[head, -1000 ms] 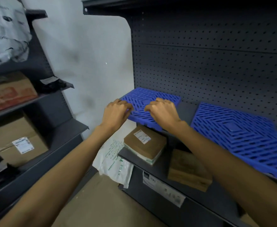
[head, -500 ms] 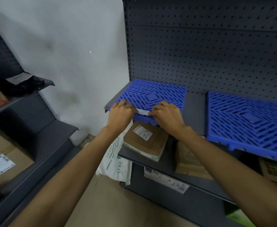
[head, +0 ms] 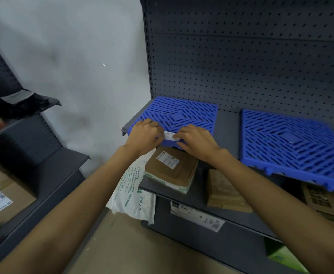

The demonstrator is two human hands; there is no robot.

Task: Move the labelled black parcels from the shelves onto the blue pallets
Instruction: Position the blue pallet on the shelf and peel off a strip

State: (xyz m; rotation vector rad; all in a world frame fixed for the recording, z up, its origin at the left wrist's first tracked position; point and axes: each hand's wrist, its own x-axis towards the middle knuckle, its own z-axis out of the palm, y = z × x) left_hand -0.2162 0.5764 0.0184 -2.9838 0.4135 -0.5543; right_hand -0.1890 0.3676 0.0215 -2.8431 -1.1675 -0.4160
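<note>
**Both hands at the front edge of the left blue pallet**

On the dark shelf [head: 228,123] with the perforated back panel, two blue pallets were laid side by side. The left blue pallet [head: 180,113] was taken as the landmark. At its front edge, the left hand [head: 145,135] and the right hand [head: 196,140] were placed close together, both with fingers curled over the edge. Between them a small white strip [head: 169,136] was seen against the pallet's front, and it was pinched at its ends by both hands; what the strip was could not be told. To the right of this pallet, with a bare gap of shelf between, the right blue pallet [head: 294,147] was lying, its front edge projecting past the shelf.

Below the landmark pallet, on the next shelf, a brown labelled parcel [head: 172,169] was resting on a thin white-green packet. Just right of it a plain brown parcel [head: 224,190] was placed. A white plastic bag [head: 132,194] was hanging lower left of the pallet. Far to the left of it, on another rack, a black parcel [head: 21,104] with a label was lying on a shelf, well apart from both pallets.
</note>
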